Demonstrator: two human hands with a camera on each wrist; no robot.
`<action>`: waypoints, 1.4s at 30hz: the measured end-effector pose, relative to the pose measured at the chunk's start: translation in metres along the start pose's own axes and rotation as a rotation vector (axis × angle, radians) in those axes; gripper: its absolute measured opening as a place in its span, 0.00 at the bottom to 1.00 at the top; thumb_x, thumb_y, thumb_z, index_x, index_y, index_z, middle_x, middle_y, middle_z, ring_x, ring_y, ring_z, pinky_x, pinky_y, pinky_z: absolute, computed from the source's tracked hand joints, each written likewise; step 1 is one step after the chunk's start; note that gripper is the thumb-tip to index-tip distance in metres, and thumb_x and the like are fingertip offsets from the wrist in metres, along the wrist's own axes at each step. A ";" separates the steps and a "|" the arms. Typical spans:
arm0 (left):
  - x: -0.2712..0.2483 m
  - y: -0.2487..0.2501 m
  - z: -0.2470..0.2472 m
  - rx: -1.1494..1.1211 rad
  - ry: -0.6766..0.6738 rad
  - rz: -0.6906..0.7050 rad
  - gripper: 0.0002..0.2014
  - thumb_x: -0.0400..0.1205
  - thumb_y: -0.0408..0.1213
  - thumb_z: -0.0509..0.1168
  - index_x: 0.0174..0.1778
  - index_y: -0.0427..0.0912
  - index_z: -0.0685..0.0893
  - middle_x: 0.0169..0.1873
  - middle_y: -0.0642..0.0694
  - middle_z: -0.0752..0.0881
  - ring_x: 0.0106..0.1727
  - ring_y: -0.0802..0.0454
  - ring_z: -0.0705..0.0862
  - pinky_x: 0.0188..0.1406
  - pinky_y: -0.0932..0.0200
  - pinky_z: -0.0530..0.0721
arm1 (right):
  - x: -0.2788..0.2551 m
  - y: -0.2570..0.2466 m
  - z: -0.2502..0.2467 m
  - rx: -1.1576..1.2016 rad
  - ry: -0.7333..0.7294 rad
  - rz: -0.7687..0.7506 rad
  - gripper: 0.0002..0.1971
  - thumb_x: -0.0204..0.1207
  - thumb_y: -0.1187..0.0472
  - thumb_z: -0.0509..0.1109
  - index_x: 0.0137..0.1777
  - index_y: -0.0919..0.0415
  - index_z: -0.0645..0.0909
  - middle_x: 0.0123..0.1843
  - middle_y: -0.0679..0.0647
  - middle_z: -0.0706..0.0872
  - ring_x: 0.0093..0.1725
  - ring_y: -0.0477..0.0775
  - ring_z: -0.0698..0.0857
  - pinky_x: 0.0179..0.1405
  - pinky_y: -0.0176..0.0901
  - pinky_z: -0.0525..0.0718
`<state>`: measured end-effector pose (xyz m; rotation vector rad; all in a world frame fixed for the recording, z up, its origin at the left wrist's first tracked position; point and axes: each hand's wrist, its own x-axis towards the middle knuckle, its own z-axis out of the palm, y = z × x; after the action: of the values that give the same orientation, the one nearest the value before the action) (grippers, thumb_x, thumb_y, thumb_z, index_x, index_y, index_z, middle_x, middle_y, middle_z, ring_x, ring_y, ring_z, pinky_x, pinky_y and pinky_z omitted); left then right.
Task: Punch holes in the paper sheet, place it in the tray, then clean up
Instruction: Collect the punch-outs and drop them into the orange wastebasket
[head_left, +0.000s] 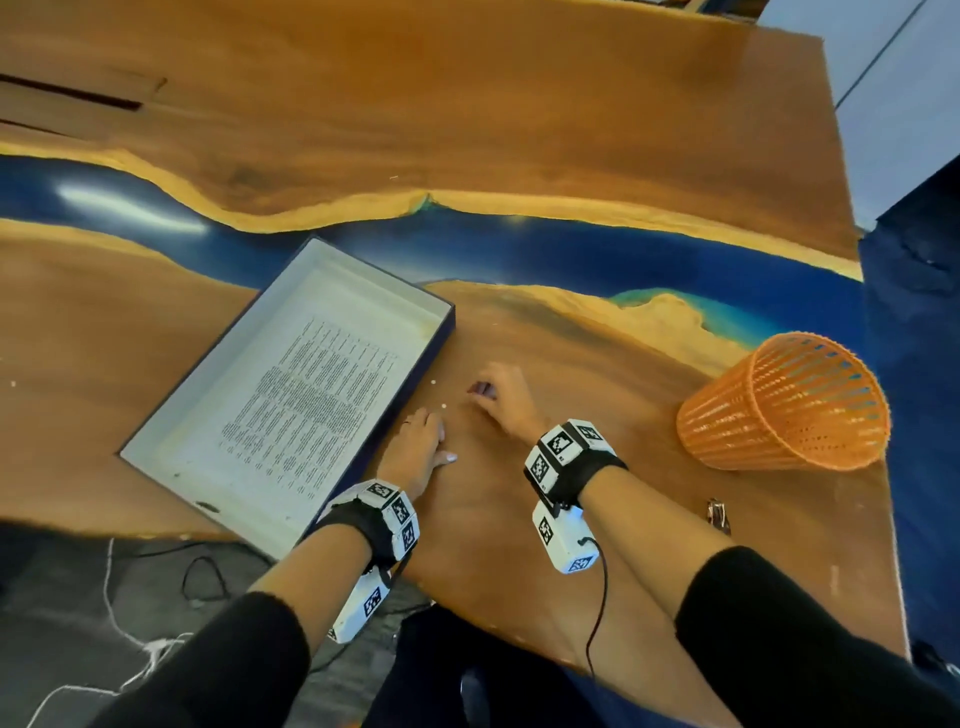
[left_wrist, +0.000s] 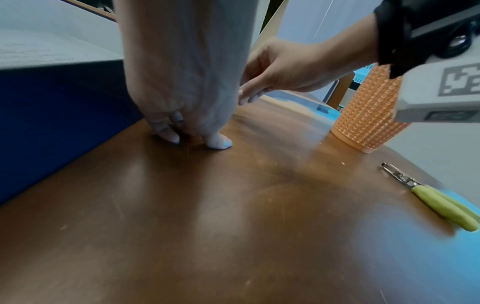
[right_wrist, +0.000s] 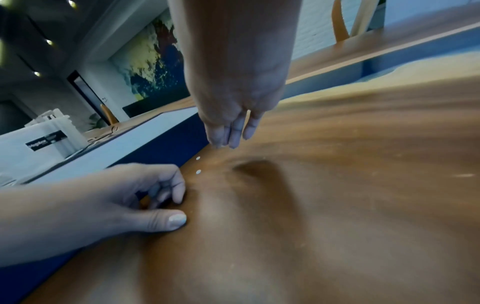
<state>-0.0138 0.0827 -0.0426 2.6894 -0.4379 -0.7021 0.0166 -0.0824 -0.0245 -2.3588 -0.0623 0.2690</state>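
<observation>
The printed paper sheet (head_left: 311, 395) lies flat inside the blue tray (head_left: 410, 395) with white walls. Just right of the tray, two small white paper dots (head_left: 443, 405) (right_wrist: 198, 171) lie on the wooden table. My left hand (head_left: 423, 441) (right_wrist: 176, 205) rests beside the tray wall, fingers curled under and thumb flat on the wood; nothing shows in it. My right hand (head_left: 493, 397) (right_wrist: 230, 139) hovers just beyond the dots, its straight fingers held together and pointing down at the table. The green-handled hole punch (left_wrist: 441, 203) lies near the right table edge.
An orange slatted waste basket (head_left: 779, 415) stands on the table at the right. A blue resin band crosses the table behind the tray. The table's front edge runs just under my wrists, with cables on the floor below.
</observation>
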 end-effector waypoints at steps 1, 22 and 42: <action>0.003 -0.001 -0.001 -0.024 -0.019 -0.011 0.16 0.79 0.41 0.71 0.55 0.34 0.77 0.57 0.39 0.77 0.59 0.41 0.77 0.55 0.49 0.77 | 0.006 -0.001 0.008 -0.005 -0.028 -0.007 0.05 0.70 0.74 0.71 0.44 0.75 0.86 0.44 0.72 0.86 0.43 0.68 0.84 0.48 0.51 0.78; 0.019 -0.011 0.000 -0.187 -0.065 -0.045 0.16 0.75 0.36 0.76 0.50 0.35 0.77 0.53 0.39 0.79 0.53 0.41 0.79 0.49 0.48 0.76 | 0.067 -0.001 0.050 0.017 -0.067 -0.048 0.04 0.66 0.77 0.67 0.31 0.73 0.79 0.39 0.67 0.81 0.40 0.64 0.82 0.38 0.51 0.79; 0.024 -0.002 -0.008 -0.110 0.245 -0.007 0.10 0.86 0.37 0.61 0.60 0.36 0.80 0.59 0.41 0.75 0.47 0.42 0.83 0.39 0.50 0.81 | 0.043 0.021 0.032 -0.023 -0.016 -0.015 0.04 0.77 0.69 0.64 0.44 0.71 0.77 0.49 0.68 0.79 0.46 0.65 0.79 0.49 0.55 0.76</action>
<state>0.0109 0.0770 -0.0469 2.6282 -0.3179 -0.3793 0.0511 -0.0698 -0.0691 -2.3778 -0.0908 0.2816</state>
